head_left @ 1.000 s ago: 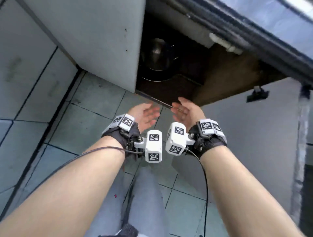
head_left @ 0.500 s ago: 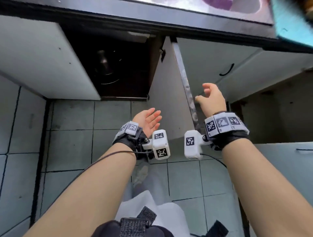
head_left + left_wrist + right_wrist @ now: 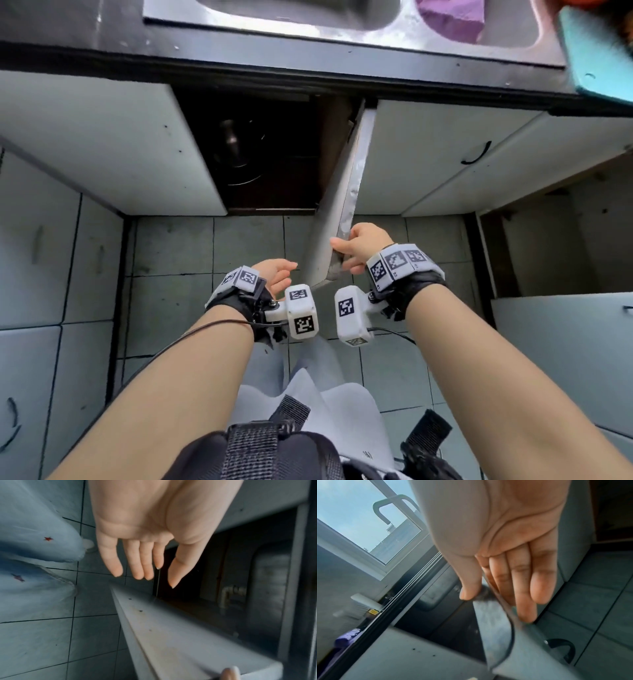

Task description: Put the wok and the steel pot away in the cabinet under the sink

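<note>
Sitting deep in the dark open cabinet [image 3: 274, 154] under the sink [image 3: 342, 20]: a round steel pot [image 3: 239, 157] with a knobbed lid, knob pointing toward the opening and up at the camera, rim arcs gleaming faintly; no clear long axis to tell on so round a shape; wok not clearly made out in the gloom.

Swinging out from the cabinet's right side, standing edge-on to the head camera: the white cabinet door [image 3: 337, 205], a flat panel, long axis running from the hinge under the counter toward the person; surface smooth but speckled and scuffed, lower corner worn dark.

Pinching that door's free edge near the worn corner: right hand [image 3: 363, 248], thumb on the inner face, fingers [image 3: 525, 588] lying fairly straight along the outer face, closed onto the panel between them.

Hovering just left of the door, touching nothing: left hand [image 3: 277, 274], palm turned inward, fingers [image 3: 118, 561] relaxed and nearly straight, slightly spread, holding nothing.

Lying below: grey tiled floor [image 3: 178, 260] with dark grout lines; resting in the sink basin: a purple cloth [image 3: 452, 17]; showing on the neighbouring white door: a curved black handle [image 3: 478, 154].
</note>
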`<state>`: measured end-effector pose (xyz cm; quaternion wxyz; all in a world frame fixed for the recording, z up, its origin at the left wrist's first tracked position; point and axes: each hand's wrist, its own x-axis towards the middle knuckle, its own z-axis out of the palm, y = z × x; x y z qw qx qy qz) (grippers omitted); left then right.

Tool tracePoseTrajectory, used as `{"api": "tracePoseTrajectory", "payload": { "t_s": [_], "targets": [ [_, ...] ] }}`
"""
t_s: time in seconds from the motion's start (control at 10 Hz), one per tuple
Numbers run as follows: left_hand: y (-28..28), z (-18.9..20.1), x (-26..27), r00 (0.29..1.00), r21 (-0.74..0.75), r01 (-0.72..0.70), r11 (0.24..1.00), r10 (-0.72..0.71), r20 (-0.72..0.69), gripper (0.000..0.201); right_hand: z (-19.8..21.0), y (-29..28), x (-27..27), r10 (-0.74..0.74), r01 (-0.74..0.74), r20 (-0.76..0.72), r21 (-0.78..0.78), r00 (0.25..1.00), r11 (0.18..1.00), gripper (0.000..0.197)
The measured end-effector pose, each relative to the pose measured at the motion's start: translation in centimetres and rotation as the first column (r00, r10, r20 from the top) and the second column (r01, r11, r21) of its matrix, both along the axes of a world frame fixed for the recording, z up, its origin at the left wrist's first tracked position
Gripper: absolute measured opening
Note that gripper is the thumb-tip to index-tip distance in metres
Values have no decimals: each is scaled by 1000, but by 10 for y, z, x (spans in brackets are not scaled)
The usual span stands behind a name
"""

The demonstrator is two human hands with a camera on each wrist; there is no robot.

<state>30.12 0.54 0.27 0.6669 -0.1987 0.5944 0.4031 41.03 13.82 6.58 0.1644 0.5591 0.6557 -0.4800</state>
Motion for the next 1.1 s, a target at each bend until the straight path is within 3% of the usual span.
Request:
{"api": "tracePoseTrajectory", "payload": {
  "t_s": [0.1, 0.2, 0.3, 0.4, 0.5, 0.6, 0.7, 0.8, 0.9, 1.0, 1.1],
  "targets": [
    [-12, 5, -34, 994, -17, 102, 995, -101, 47, 22, 7, -14, -45, 68, -71, -44, -59, 997, 996, 25],
    [-7, 17, -63, 996, 73, -88, 993, 88, 11, 21, 5, -16, -84, 167, -167, -52, 6, 985, 986, 26],
    [4, 24, -98, 954, 117, -294, 948, 298, -18, 20, -1, 2, -112, -147, 132, -200, -86, 969, 988, 59],
    [16, 21, -135, 845, 152, -522, 840, 533, -40, 23, -5, 34, -140, -446, 371, -349, -263, 824, 891, 61],
    [36, 27, -162, 554, 255, -828, 499, 795, 247, 29, -4, 56, -164, -576, 400, -354, -459, 737, 794, 61],
    [67, 40, -191, 571, 417, -793, 444, 781, 254, 68, -4, 74, -189, -594, 359, -336, -551, 731, 753, 75],
    [104, 52, -220, 568, 471, -772, 427, 795, 212, 84, -4, 98, -213, -597, 395, -293, -527, 747, 752, 55],
    [120, 48, -226, 573, 458, -764, 454, 803, 160, 87, 0, 107, -220, -604, 370, -268, -587, 751, 720, 51],
    [121, 52, -214, 595, 484, -730, 482, 797, 103, 85, 2, 105, -218, -613, 356, -247, -631, 751, 690, 28],
    [123, 52, -211, 556, 493, -762, 420, 814, 165, 81, 9, 107, -218, -568, 344, -235, -597, 789, 725, 15],
    [119, 51, -215, 587, 505, -745, 435, 787, 188, 79, 20, 105, -216, -487, 277, -307, -533, 817, 800, 10]
  ]
}}
